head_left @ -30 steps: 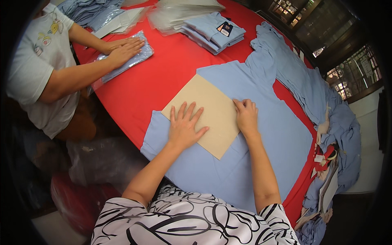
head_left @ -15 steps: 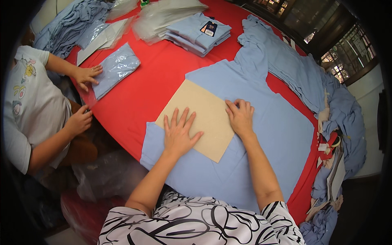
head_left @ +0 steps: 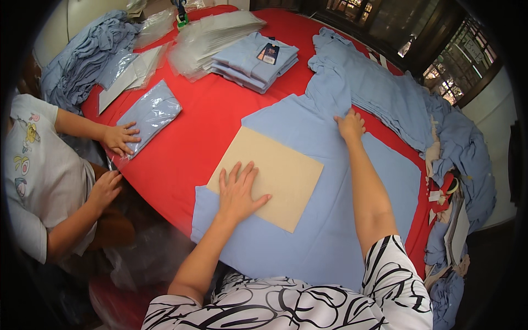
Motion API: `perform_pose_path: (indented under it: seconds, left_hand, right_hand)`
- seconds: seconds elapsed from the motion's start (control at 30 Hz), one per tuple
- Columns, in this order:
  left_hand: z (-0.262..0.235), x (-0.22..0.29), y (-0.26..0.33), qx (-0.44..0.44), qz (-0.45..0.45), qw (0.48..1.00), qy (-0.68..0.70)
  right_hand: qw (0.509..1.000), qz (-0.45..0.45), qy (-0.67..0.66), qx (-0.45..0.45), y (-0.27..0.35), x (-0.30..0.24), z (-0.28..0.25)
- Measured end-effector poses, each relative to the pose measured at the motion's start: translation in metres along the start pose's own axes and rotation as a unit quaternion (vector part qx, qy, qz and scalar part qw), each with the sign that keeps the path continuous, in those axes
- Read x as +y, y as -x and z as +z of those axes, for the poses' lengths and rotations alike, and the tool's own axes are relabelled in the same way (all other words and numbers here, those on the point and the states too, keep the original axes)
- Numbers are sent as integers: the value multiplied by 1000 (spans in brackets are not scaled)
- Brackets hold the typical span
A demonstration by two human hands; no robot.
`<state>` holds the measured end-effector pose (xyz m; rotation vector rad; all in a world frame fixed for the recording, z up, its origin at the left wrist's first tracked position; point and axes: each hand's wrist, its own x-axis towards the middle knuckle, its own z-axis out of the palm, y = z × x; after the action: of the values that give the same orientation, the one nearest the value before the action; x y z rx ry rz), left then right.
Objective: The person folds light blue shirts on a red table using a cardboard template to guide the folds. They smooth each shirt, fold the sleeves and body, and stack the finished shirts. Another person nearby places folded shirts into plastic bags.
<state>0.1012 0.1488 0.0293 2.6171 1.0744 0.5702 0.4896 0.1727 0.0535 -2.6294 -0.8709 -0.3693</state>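
Note:
A light blue shirt (head_left: 330, 231) is spread face down or flat before me, with a tan cardboard sheet (head_left: 286, 170) lying on it. My left hand (head_left: 237, 192) is open, its fingers spread and palm resting on the near left part of the cardboard. Beyond the board's far right corner, my right hand (head_left: 351, 126) has its bent fingers and thumb closed on the shirt cloth near a sleeve. Part of that grip is hidden under the fingers.
A co-worker's hands (head_left: 121, 140) handle a bagged blue shirt (head_left: 151, 115) at the left. Folded shirts with a tag (head_left: 256, 60) and clear plastic bags (head_left: 214, 41) lie at the back. More blue shirts (head_left: 385, 104) line the red table's (head_left: 187, 159) right edge.
My right hand has left the cardboard's right corner and reached farther out to the shirt cloth. My left hand stays flat on the board. The view has shifted slightly.

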Motion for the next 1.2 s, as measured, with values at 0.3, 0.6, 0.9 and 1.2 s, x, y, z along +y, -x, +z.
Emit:
perform_pose_path:
  seconds: [0.3, 0.6, 0.9, 1.2]
  left_hand:
    - [-4, -4, 8, 25, -8, 999, -19]
    - [7, -17, 6, -7, 32, 999, 16]
    - [31, -14, 3, 175, -29, 984, -23]
    - [19, -13, 4, 70, 60, 996, 15]
  right_hand:
    - [669, -406, -421, -459, 46, -30, -191]
    - [856, -455, -65, -238, 168, -86, -25]
    - [792, -507, -203, -274, 213, -78, -36]
    - [987, -161, 21, 6, 98, 207, -77]
